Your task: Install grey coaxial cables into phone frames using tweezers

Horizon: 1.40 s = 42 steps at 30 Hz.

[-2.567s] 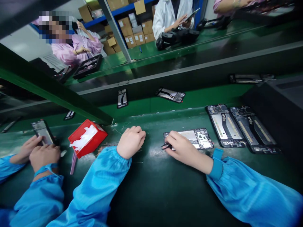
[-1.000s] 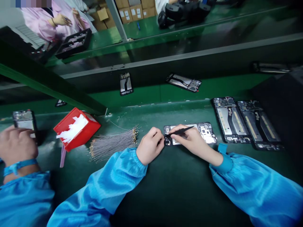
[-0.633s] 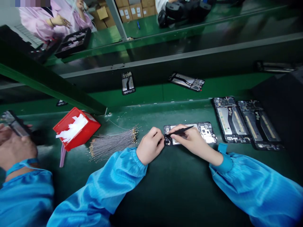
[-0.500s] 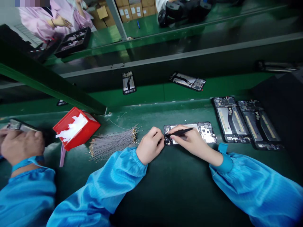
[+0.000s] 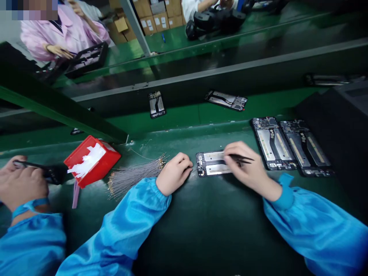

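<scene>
An opened phone [image 5: 214, 157] lies flat on the green bench, its inside facing up. Over its right part is my right hand [image 5: 244, 165], closed on black tweezers [image 5: 243, 157] and hiding that end of the phone. My left hand [image 5: 174, 174] rests just left of the phone, apart from it, with curled fingers; whether anything is pinched there I cannot make out. Left of that hand lies a bundle of thin grey antenna cables [image 5: 133, 176] with gold-coloured tips.
Two more opened phones [image 5: 274, 147] [image 5: 307, 149] lie side by side at the right. Behind them, a lower green strip carries further phones [image 5: 157, 104] [image 5: 227, 100]. A red box [image 5: 110, 161] stands beside a green post [image 5: 71, 103]. At far left a co-worker's hands [image 5: 25, 184] hold a phone.
My right hand with the tweezers has moved right, from the phone's left end to over its right part. My left hand has drawn slightly left, away from the phone.
</scene>
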{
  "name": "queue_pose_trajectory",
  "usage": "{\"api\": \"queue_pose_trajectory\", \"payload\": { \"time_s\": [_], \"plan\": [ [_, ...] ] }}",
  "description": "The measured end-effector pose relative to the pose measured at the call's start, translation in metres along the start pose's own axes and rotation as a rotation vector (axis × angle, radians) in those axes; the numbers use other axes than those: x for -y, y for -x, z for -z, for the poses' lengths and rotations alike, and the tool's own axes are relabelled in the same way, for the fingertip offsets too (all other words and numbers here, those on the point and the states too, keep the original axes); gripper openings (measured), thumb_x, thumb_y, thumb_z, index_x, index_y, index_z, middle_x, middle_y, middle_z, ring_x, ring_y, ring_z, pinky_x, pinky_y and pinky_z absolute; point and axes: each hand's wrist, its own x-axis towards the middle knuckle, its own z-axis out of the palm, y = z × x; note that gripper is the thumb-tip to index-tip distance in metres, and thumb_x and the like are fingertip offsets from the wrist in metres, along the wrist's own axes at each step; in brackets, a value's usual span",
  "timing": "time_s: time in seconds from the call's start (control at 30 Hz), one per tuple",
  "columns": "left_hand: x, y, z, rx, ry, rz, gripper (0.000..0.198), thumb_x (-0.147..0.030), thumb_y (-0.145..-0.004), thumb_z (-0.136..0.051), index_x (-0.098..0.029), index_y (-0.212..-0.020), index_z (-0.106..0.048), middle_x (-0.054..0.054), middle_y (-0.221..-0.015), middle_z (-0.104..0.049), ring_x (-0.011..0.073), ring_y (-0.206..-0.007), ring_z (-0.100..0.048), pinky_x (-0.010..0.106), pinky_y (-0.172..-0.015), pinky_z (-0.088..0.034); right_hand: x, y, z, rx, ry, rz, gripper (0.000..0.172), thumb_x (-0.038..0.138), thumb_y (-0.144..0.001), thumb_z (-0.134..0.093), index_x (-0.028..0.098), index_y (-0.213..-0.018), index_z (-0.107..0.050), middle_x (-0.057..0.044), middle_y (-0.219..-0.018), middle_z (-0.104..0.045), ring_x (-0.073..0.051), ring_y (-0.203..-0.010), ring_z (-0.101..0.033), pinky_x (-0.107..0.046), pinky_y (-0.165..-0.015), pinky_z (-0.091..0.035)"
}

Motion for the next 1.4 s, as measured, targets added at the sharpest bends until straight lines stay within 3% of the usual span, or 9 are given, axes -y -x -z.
{"api": "queue_pose_trajectory", "payload": {
  "time_s": [0.07, 0.13, 0.3, 0.57, 0.83, 1.4],
  "plan": [
    [-0.003, -0.001, 0.002, 0.069, -0.087, -0.130, 0.012, -0.017, -0.085, -0.044, -0.016, -0.088, -0.055, 0.006, -0.090, -0.052, 0.0145, -0.081, -0.051, 0.025, -0.072, -0.046, -0.014, 0.008, 0.018, -0.109, 0.233, -0.026, 0.007, 0.017, -0.081, -0.046, 0.021, -0.082, -0.052, -0.007, -0.080, -0.054, -0.022, -0.078, -0.053, -0.036, -0.069, -0.042],
    [-0.010, -0.002, 0.000, 0.115, -0.190, -0.260, 0.015, -0.018, -0.087, -0.041, -0.017, -0.087, -0.056, 0.005, -0.087, -0.053, 0.0143, -0.077, -0.049, 0.025, -0.068, -0.044, -0.024, 0.016, 0.031, -0.107, 0.347, -0.062, 0.007, 0.018, -0.082, -0.045, 0.020, -0.079, -0.051, -0.006, -0.074, -0.052, -0.021, -0.071, -0.051, -0.036, -0.063, -0.040],
    [-0.029, -0.009, -0.011, 0.135, -0.384, -0.440, 0.023, -0.017, -0.090, -0.035, -0.018, -0.079, -0.055, 0.003, -0.079, -0.052, 0.0148, -0.071, -0.046, 0.027, -0.064, -0.038, -0.021, 0.027, 0.030, -0.008, 0.176, -0.134, 0.007, 0.021, -0.084, -0.046, 0.020, -0.078, -0.051, -0.004, -0.074, -0.054, -0.018, -0.069, -0.053, -0.032, -0.062, -0.041],
    [-0.039, -0.018, -0.020, 0.135, -0.364, -0.395, 0.019, -0.017, -0.087, -0.038, -0.017, -0.077, -0.054, 0.004, -0.077, -0.051, 0.0167, -0.072, -0.044, 0.029, -0.063, -0.036, -0.005, 0.038, 0.018, 0.066, -0.242, -0.189, 0.009, 0.023, -0.083, -0.053, 0.022, -0.089, -0.059, -0.004, -0.091, -0.059, -0.018, -0.086, -0.057, -0.034, -0.077, -0.047],
    [-0.046, -0.024, -0.035, 0.044, -0.298, -0.214, 0.019, -0.019, -0.086, -0.038, -0.017, -0.076, -0.054, 0.003, -0.072, -0.051, 0.0163, -0.069, -0.047, 0.029, -0.062, -0.037, -0.005, 0.046, 0.019, 0.047, -0.177, -0.262, 0.008, 0.024, -0.082, -0.054, 0.021, -0.086, -0.060, -0.004, -0.085, -0.062, -0.018, -0.081, -0.059, -0.033, -0.073, -0.048],
    [-0.045, -0.024, -0.040, 0.006, -0.364, -0.264, 0.020, -0.019, -0.086, -0.039, -0.017, -0.072, -0.053, 0.002, -0.070, -0.050, 0.0152, -0.067, -0.046, 0.028, -0.061, -0.035, -0.004, 0.042, 0.019, 0.074, -0.210, -0.241, 0.006, 0.021, -0.081, -0.055, 0.020, -0.084, -0.060, -0.004, -0.083, -0.063, -0.017, -0.080, -0.059, -0.032, -0.072, -0.047]
  ]
}}
